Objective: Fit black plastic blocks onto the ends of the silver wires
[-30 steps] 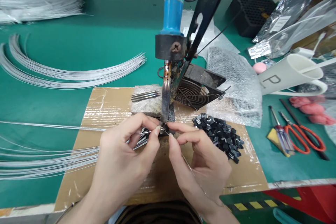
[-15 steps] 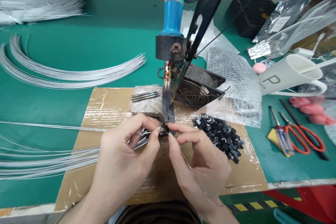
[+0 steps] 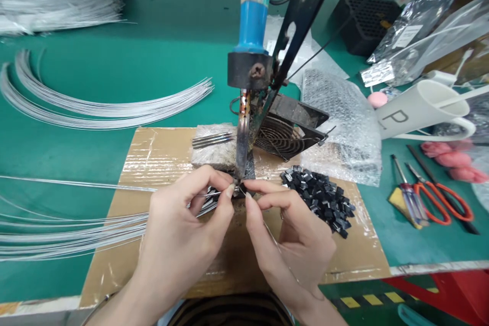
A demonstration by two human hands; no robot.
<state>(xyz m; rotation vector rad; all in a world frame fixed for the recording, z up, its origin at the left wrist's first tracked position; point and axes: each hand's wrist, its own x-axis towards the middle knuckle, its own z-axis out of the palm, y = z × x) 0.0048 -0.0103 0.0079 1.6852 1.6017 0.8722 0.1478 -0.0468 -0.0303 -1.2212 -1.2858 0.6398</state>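
Observation:
Under the tip of a blue-handled soldering iron (image 3: 252,20), both my hands meet over the cardboard. My left hand (image 3: 191,219) is closed in a pinch on a thin grey wire (image 3: 95,184), which runs off to the left. Between finger and thumb, my right hand (image 3: 290,239) pinches a strand of solder wire (image 3: 273,238) that trails down across the palm. The small part at the iron's tip is mostly hidden by my fingertips. Beneath my left hand lies a loose bundle of grey wires (image 3: 76,234).
Small black connectors (image 3: 321,198) are heaped right of my hands on the cardboard sheet (image 3: 148,158). Behind them stand a black fan (image 3: 286,135) and bubble wrap (image 3: 340,127). Orange-handled scissors (image 3: 431,201), a screwdriver (image 3: 412,198) and a white mug (image 3: 416,109) are further right. Curved wire bundles (image 3: 114,114) lie back left.
Hardly anything differs. Both hands keep their pinches at the iron's tip, and the whole view has shifted very slightly.

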